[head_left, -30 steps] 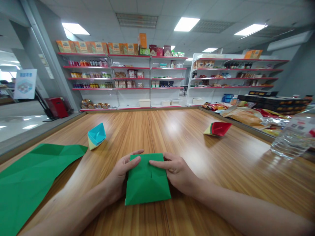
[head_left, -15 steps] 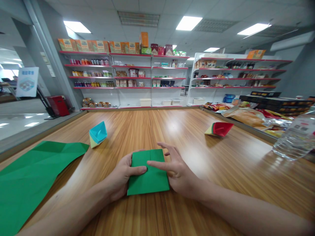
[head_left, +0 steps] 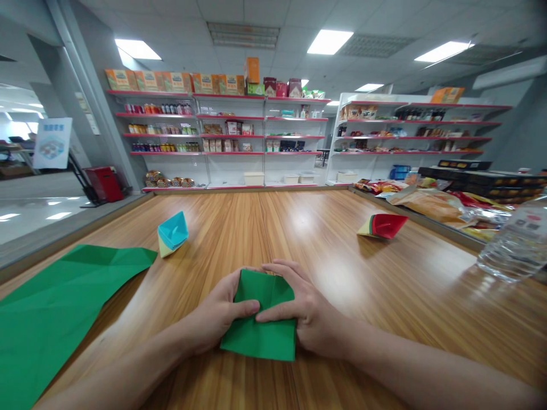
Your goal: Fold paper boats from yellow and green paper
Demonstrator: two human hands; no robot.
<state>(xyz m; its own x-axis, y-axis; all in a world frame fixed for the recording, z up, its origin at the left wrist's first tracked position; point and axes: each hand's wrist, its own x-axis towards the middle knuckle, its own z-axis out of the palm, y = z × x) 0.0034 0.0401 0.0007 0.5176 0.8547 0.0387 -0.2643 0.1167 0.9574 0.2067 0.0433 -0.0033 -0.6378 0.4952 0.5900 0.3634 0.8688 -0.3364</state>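
Note:
A folded square of green paper [head_left: 265,341] is held between both hands above the near middle of the wooden table. My left hand [head_left: 222,307] grips its left side, thumb flat on the top face and fingers underneath. My right hand [head_left: 314,310] is closed on the right side, its thumb lying across the paper close to the left thumb and its other fingers around the far edge. The paper is slightly bent between them. The undersides of the paper and most left fingertips are hidden.
A large creased green sheet [head_left: 64,307] covers the table's left side. Farther back stand a blue and yellow folded paper piece [head_left: 173,232] and a red, green and yellow one [head_left: 384,226]. A clear plastic bottle [head_left: 513,245] and snack packets [head_left: 427,206] line the right edge.
My right hand has closed onto the right side of the green paper, where its fingers were spread before. The paper has come slightly nearer and now bends.

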